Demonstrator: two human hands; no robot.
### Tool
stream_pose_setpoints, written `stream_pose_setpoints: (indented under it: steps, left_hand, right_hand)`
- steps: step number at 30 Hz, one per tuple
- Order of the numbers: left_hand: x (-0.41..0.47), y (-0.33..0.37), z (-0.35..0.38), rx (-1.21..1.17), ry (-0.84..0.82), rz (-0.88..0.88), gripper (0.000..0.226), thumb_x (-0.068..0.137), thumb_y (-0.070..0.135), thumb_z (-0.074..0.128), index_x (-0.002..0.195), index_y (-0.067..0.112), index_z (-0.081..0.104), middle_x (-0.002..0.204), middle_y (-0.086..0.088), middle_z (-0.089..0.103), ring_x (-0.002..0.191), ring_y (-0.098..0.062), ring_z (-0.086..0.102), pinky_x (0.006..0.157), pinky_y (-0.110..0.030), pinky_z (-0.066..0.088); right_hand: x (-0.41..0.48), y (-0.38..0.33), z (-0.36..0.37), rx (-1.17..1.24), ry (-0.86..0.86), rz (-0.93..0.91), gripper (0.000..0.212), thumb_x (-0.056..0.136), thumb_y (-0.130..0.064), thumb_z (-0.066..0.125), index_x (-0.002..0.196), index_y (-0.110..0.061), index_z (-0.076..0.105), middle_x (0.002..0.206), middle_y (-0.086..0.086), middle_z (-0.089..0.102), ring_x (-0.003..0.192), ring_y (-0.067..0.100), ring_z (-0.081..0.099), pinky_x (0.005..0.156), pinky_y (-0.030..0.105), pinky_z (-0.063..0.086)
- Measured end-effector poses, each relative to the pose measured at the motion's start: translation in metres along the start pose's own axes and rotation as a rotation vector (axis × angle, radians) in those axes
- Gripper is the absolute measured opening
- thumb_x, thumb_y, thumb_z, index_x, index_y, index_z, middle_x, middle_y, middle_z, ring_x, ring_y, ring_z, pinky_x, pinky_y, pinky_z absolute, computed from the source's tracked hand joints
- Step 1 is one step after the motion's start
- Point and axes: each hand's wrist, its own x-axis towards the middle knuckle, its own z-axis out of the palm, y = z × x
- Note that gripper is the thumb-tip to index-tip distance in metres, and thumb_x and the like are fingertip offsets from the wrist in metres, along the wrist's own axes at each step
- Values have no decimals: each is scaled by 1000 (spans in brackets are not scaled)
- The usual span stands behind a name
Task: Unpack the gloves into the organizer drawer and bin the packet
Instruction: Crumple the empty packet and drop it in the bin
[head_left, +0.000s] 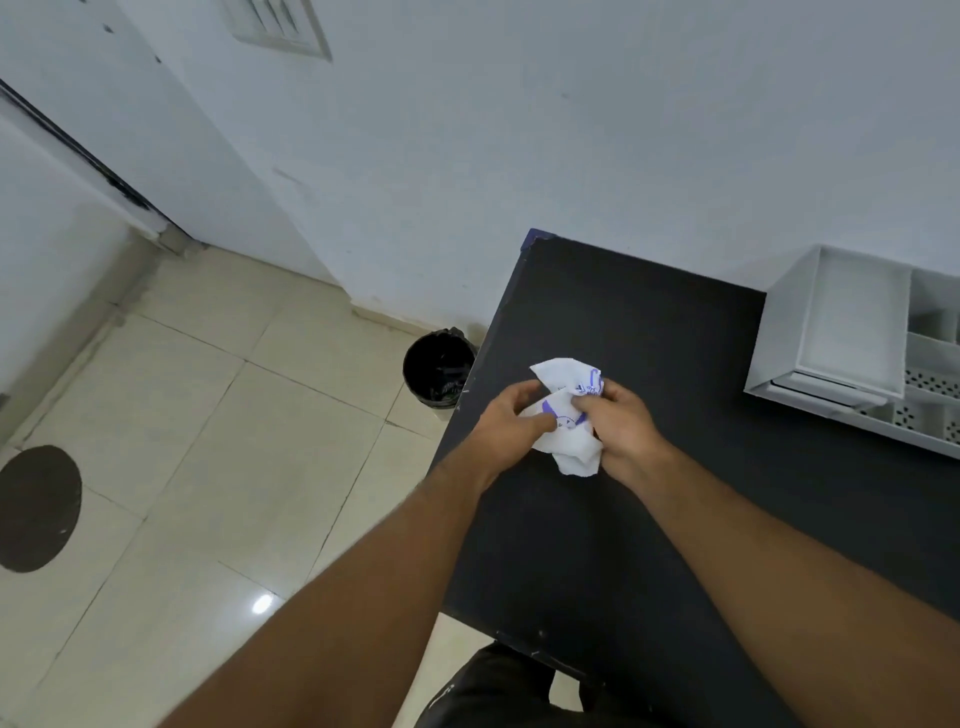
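Above the black table (649, 519), near its left edge, the left hand (506, 423) and the right hand (626, 428) are both gripping the white packet (569, 415), crumpling it between them. The bin (439, 371) is standing on the floor just left of the table; the organizer (852, 332) is sitting at the far right. Whether the gloves are out is hidden. A loosely balled packet could be springing open and missing the bin's narrow mouth on a toss.
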Motion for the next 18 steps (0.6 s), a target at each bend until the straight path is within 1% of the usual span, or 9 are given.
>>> stream_pose_setpoints:
  steps: [2, 3, 5, 6, 8, 10, 13, 15, 18]
  left_hand:
    - [-5, 3, -3, -3, -7, -84, 55, 89, 23, 66, 140, 34, 48, 132, 4, 60, 110, -17, 62, 88, -37, 50]
    - [-6, 5, -5, -47, -48, -135, 50, 89, 25, 65, 136, 36, 51, 127, 3, 65, 106, -19, 66, 84, -39, 48]
    - [-6, 4, -7, -149, -130, -155, 37, 90, 21, 65, 126, 31, 61, 118, -3, 71, 101, -22, 69, 79, -39, 49]
    - [-8, 4, -7, -193, -135, -128, 33, 90, 17, 66, 121, 26, 64, 117, -6, 72, 103, -24, 69, 80, -41, 52]
    - [-12, 6, -3, -266, -60, -63, 28, 88, 10, 68, 115, 20, 68, 113, -9, 73, 107, -28, 69, 90, -46, 56]
    - [-20, 12, 3, -367, 47, -28, 32, 84, 7, 75, 114, 14, 68, 110, -13, 73, 101, -29, 71, 89, -49, 58]
    - [-30, 23, 7, -500, 163, -14, 41, 79, -7, 75, 117, 6, 68, 106, -18, 73, 91, -29, 73, 75, -40, 62]
    - [-40, 25, 6, -554, 201, -7, 38, 82, -12, 67, 117, 3, 69, 106, -20, 73, 87, -29, 73, 65, -34, 60]
    - [-67, 29, 1, -670, 144, -6, 43, 87, -8, 49, 128, -2, 60, 108, -20, 70, 87, -30, 71, 60, -31, 58]
  right_hand:
    - [-6, -4, 4, 78, -18, -17, 24, 92, 4, 58, 96, -16, 71, 98, 12, 75, 87, 30, 74, 80, 46, 61]
    - [-9, -5, 5, 84, -30, -31, 25, 91, 6, 57, 95, -15, 71, 99, 13, 75, 86, 29, 73, 79, 45, 61]
    - [-16, -6, 4, 38, -39, -67, 25, 89, 7, 58, 93, -14, 72, 98, 13, 75, 84, 27, 73, 77, 43, 61]
    - [-20, -6, 3, -13, -36, -97, 25, 89, 6, 59, 91, -15, 72, 98, 13, 75, 84, 27, 73, 78, 42, 61]
    - [-28, -4, 2, -192, -8, -203, 25, 89, 3, 56, 90, -16, 74, 94, 10, 76, 88, 26, 73, 80, 42, 61]
    - [-39, -4, 2, -408, 4, -360, 23, 92, -7, 55, 95, -18, 75, 91, 2, 76, 89, 22, 72, 78, 38, 60]
    - [-58, -4, 1, -606, -125, -522, 24, 90, -15, 56, 105, -22, 74, 97, -4, 72, 90, 14, 66, 73, 19, 49]
    - [-73, -3, -2, -683, -231, -600, 31, 89, -18, 60, 117, -24, 71, 110, -6, 66, 99, 10, 60, 77, 12, 43]
    - [-86, -2, 1, -802, -272, -711, 40, 88, -27, 65, 128, -25, 66, 121, -7, 60, 106, 8, 56, 80, 8, 39]
